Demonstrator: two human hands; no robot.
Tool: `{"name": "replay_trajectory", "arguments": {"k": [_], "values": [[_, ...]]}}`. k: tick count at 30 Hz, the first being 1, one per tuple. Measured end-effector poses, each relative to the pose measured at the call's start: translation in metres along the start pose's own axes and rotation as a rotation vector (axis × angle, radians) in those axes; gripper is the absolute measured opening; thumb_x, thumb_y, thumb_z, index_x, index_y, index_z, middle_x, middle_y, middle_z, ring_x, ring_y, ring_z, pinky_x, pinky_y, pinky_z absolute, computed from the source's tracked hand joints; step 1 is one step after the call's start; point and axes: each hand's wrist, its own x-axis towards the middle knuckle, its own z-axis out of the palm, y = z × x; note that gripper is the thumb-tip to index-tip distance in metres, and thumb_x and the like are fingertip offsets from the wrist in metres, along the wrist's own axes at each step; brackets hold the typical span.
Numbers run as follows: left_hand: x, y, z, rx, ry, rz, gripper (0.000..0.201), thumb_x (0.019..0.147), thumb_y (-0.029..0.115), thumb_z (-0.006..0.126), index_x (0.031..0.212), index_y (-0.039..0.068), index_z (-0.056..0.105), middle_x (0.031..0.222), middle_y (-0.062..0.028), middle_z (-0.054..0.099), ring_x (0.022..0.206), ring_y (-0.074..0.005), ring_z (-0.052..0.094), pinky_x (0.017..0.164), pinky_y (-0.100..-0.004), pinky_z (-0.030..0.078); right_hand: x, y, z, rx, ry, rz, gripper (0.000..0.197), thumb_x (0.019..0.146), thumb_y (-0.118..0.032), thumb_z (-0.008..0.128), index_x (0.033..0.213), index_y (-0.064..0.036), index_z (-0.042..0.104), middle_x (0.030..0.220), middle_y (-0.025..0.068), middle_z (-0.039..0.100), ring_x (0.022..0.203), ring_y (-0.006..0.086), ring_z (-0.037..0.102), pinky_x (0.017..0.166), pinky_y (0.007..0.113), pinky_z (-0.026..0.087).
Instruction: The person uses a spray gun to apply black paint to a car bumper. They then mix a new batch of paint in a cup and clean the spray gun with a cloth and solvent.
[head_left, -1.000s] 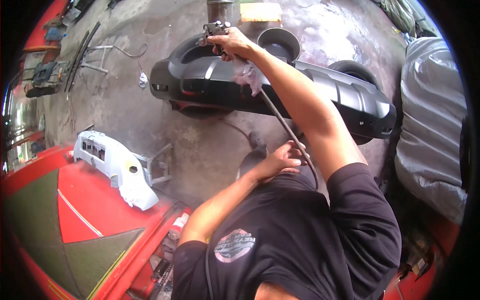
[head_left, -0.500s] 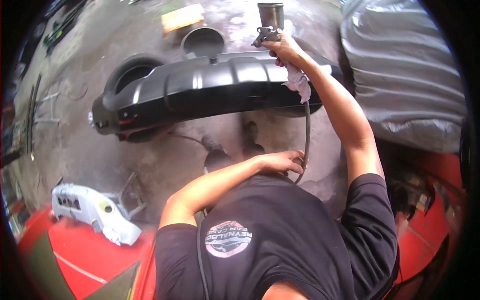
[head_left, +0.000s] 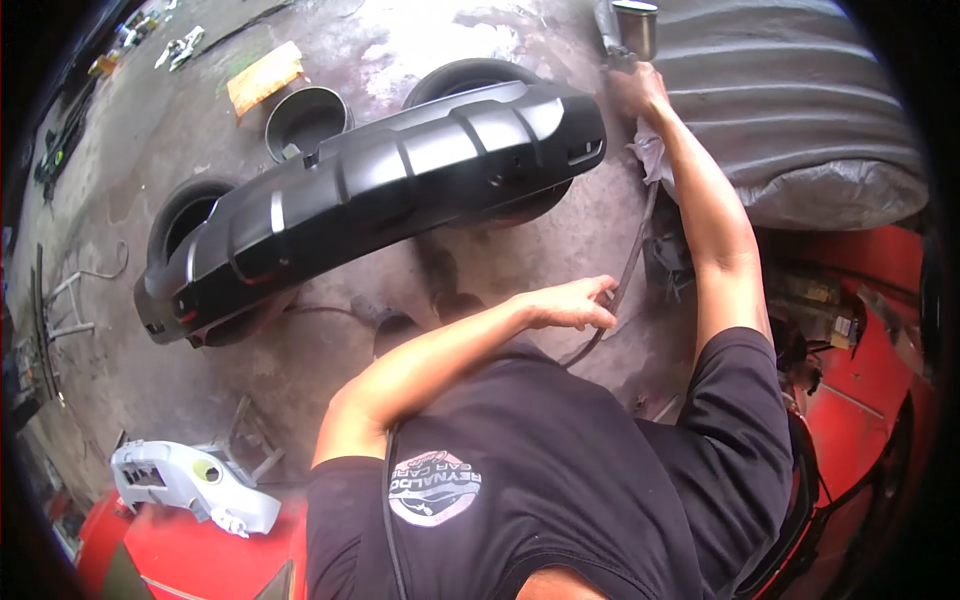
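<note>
Curving loosely at the dark hose point(head_left: 634, 255), the left hand point(head_left: 573, 304) lay nearest; whether it pinched the hose could not be told. Farther out, the right hand point(head_left: 637, 90) was wrapped around a spray gun point(head_left: 617, 56) with a metal cup point(head_left: 638, 34). Left of that, a black bumper point(head_left: 375, 175) rested across two tires point(head_left: 168, 222), a bucket point(head_left: 306, 124) beyond.

The person wears a black short-sleeved T-shirt point(head_left: 590, 450) with a round, pale printed chest emblem point(head_left: 434, 488).

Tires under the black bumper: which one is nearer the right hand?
The tire under the right end of the black bumper is nearer the right hand; the other tire sits under the left end, farther away.
</note>
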Motion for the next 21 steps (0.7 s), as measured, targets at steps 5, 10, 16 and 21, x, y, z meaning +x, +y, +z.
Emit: {"name": "replay_trajectory", "arguments": {"k": [5, 10, 16, 21], "values": [[-0.001, -0.005, 0.005, 0.005, -0.038, -0.021, 0.08, 0.099, 0.026, 0.07, 0.161, -0.002, 0.029, 0.147, -0.0201, 0.059, 0.135, -0.028, 0.056, 0.108, -0.042, 0.05, -0.007, 0.009, 0.009, -0.353, 0.093, 0.007, 0.045, 0.095, -0.04, 0.073, 0.113, 0.0007, 0.074, 0.097, 0.0213, 0.078, 0.084, 0.0344, 0.079, 0.084, 0.049, 0.062], [-0.039, -0.026, 0.017, 0.001, -0.111, -0.048, 0.078, 0.099, 0.026, 0.07, 0.161, -0.001, 0.031, 0.152, -0.0222, 0.054, 0.141, -0.0302, 0.053, 0.112, -0.0417, 0.047, -0.062, -0.075, 0.049, 0.092, -0.279, -0.071, 0.038, 0.095, -0.029, 0.079, 0.102, 0.0076, 0.072, 0.083, 0.0172, 0.075, 0.057, 0.0236, 0.072, 0.051, 0.038, 0.059], [-0.144, -0.065, 0.022, -0.154, 0.026, -0.044, 0.081, 0.094, 0.026, 0.073, 0.16, -0.001, 0.033, 0.156, -0.0209, 0.051, 0.146, -0.0305, 0.047, 0.118, -0.0406, 0.039, -0.147, -0.237, 0.143, 0.301, -0.504, -0.189, 0.036, 0.092, -0.031, 0.081, 0.103, 0.0026, 0.072, 0.079, 0.0105, 0.068, 0.055, 0.0182, 0.065, 0.043, 0.034, 0.056], [-0.246, -0.095, 0.012, -0.212, 0.261, 0.046, 0.075, 0.094, 0.019, 0.071, 0.158, 0.001, 0.037, 0.152, -0.0125, 0.054, 0.135, -0.0206, 0.052, 0.107, -0.0326, 0.046, -0.204, -0.366, 0.233, 0.476, -0.628, -0.318, 0.038, 0.091, -0.033, 0.082, 0.095, 0.0026, 0.07, 0.071, 0.0086, 0.063, 0.047, 0.0171, 0.06, 0.04, 0.034, 0.052]]}}
